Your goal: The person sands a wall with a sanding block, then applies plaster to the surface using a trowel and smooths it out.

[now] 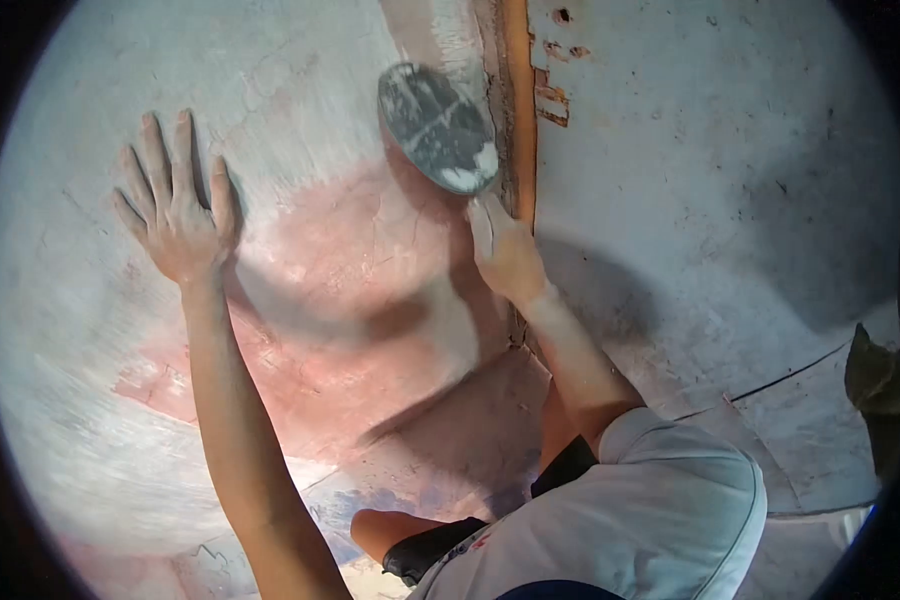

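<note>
We can pass over the wall [335, 230] between our left hand [182, 225] and right hand [510, 252]; beyond the right, an oval pad [432, 125] blocks us.

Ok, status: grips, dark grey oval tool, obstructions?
Left grip spread on pale, pink-patched wall. Right grip holding white-smeared tool at its lower end. Straight orange-brown strip beside it; nothing visibly blocking.

Worn on the head, the single camera looks forward and down over the light shirt [620, 510] at the near edge, close enough that the left hand [182, 228], the right hand [510, 258] and the pale surface [300, 70] fill its round view.
</note>
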`<action>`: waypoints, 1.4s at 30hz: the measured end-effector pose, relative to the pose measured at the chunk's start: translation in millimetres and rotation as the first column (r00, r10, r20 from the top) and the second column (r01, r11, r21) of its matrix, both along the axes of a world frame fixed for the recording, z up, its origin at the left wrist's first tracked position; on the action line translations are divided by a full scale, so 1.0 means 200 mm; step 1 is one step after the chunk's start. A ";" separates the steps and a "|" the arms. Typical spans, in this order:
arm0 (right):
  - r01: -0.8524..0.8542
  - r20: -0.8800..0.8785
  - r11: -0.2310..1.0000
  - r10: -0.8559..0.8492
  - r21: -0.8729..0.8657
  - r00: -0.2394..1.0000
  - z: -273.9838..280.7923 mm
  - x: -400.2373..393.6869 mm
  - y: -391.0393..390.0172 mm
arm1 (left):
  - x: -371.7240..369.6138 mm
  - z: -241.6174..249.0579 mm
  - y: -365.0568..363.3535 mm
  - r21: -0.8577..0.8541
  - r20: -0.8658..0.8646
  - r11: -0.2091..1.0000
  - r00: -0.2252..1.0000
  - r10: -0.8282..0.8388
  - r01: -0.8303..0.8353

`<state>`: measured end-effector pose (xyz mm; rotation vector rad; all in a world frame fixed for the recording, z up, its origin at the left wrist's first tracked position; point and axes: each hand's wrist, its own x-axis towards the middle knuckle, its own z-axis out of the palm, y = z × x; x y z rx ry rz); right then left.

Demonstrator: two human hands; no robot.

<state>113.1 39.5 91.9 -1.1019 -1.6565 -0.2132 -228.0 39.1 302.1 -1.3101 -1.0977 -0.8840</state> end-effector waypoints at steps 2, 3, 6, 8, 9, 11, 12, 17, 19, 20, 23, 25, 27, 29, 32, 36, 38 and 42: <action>-0.062 -0.164 0.992 0.043 -0.109 0.986 -0.14 -0.01 -0.12 | 0.00 -0.01 0.00 0.002 -0.015 0.999 0.999 -0.033 0.033; -0.148 -0.321 0.971 0.081 -0.190 0.943 -0.21 -0.01 -0.17 | 0.00 -0.01 0.00 -0.006 -0.006 1.000 1.000 -0.020 0.020; -0.157 -0.308 0.961 0.081 -0.229 0.948 -0.20 0.02 -0.17 | -0.02 0.00 0.02 0.003 -0.002 1.000 1.000 0.000 0.000; -0.100 -0.189 0.983 0.070 -0.153 0.979 0.00 0.04 -0.18 | -0.02 -0.02 0.01 -0.020 -0.016 1.000 1.000 -0.002 0.001; -0.104 -0.166 0.981 0.076 -0.163 0.983 0.11 0.06 -0.16 | -0.03 -0.02 0.01 -0.011 -0.024 1.000 1.000 -0.008 0.008; -0.106 -0.227 0.964 0.050 -0.243 0.973 0.18 0.05 -0.09 | -0.03 0.00 0.03 0.028 -0.031 0.999 0.999 -0.017 0.018; -0.107 -0.232 0.965 0.050 -0.240 0.971 0.15 0.05 -0.08 | -0.02 0.01 0.03 0.031 -0.037 0.999 0.999 -0.017 0.018; -0.139 -0.230 0.983 0.108 -0.122 0.967 -0.19 0.02 -0.19 | -0.03 0.00 0.02 0.024 -0.047 1.000 0.999 -0.006 0.007; -0.142 -0.341 0.986 0.105 -0.086 0.934 -0.15 0.01 -0.16 | -0.02 0.01 0.02 0.036 -0.050 0.999 0.999 -0.009 0.011; -0.144 -0.309 0.984 0.105 -0.105 0.945 -0.09 0.03 -0.13 | -0.01 0.00 0.02 0.039 -0.046 0.999 0.999 -0.020 0.022; -0.104 -0.120 0.993 0.097 -0.055 0.988 0.17 0.06 -0.10 | -0.01 0.00 0.01 0.033 -0.041 0.999 0.999 -0.023 0.024; -0.182 -0.276 0.946 0.105 -0.270 0.955 0.16 0.05 -0.08 | -0.02 0.00 0.03 0.036 -0.015 0.999 0.999 -0.037 0.038; -0.063 -0.078 0.988 0.052 -0.139 0.996 -0.07 0.06 -0.12 | -0.03 0.00 0.03 0.036 -0.027 0.998 0.999 -0.047 0.048; -0.143 -0.282 0.966 0.079 -0.216 0.956 -0.20 0.06 -0.21 | -0.02 0.00 0.03 0.042 -0.022 0.998 0.999 -0.040 0.041; -0.071 -0.111 0.989 0.056 -0.131 0.992 -0.09 0.08 -0.13 | -0.03 0.00 0.03 0.034 -0.028 0.999 0.999 -0.031 0.032; -0.129 -0.093 0.991 0.124 -0.043 0.988 0.21 0.06 -0.04 | -0.02 0.00 0.03 0.043 -0.029 0.998 0.999 -0.034 0.035; -0.058 -0.018 0.996 0.057 -0.066 0.998 0.07 0.06 0.01 | -0.01 0.00 0.02 0.052 -0.036 0.997 0.998 -0.048 0.049; -0.123 -0.238 0.975 0.076 -0.187 0.968 -0.14 0.02 -0.15 | -0.02 0.00 0.02 0.039 -0.028 0.999 1.000 0.007 -0.006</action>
